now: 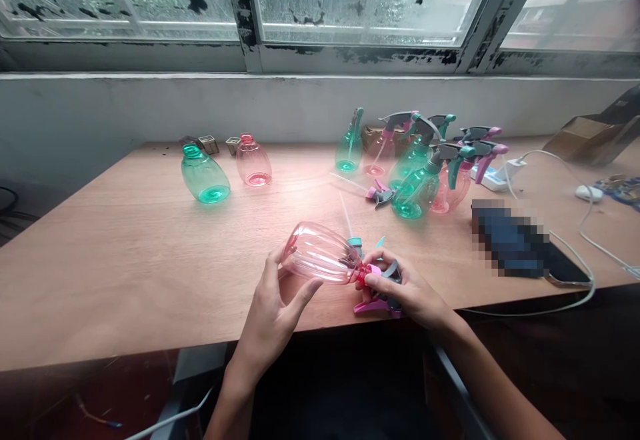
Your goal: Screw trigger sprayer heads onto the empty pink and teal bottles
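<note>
A clear pink spray bottle is held nearly level above the table's front edge, its neck pointing right. My left hand is closed around its base end, thumb below and fingers behind. At the neck, the fingers of my right hand pinch the pink collar of a grey-and-pink trigger spray head. The collar sits against the bottle's neck; how far it is screwed on I cannot tell. Just behind the bottle a spray head with a teal collar lies on the table, its thin tube pointing up and back.
An open green bottle and an open pink bottle stand back left. Several bottles with spray heads cluster back right, with a loose pink-and-grey spray head beside them. A phone, white cable and power strip lie right.
</note>
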{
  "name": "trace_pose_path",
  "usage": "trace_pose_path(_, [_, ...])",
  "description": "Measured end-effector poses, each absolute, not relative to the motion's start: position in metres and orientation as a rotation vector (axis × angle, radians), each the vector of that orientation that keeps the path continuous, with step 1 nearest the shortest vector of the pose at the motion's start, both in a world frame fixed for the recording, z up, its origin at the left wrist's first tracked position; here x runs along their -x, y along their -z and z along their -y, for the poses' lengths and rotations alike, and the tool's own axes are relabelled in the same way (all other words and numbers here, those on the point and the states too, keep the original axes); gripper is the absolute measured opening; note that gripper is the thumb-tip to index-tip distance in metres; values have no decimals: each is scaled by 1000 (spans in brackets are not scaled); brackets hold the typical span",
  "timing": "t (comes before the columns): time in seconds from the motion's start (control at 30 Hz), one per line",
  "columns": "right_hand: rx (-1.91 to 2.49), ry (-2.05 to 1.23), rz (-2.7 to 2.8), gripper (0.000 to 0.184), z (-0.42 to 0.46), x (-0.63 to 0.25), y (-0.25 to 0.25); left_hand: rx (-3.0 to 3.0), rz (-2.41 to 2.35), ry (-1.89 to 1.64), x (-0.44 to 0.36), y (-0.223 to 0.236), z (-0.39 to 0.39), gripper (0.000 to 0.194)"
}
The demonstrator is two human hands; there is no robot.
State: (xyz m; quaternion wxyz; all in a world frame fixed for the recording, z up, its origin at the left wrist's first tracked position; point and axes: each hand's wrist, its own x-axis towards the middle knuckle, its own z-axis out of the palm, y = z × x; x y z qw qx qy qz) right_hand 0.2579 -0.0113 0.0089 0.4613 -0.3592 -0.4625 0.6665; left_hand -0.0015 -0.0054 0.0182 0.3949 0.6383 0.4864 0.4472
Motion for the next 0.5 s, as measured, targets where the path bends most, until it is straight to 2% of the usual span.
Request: trace_pose_path(0.5, [870,-1624,1170,24,11,-259,-8,-1635,-1228,-1138,-1,-20,4,68])
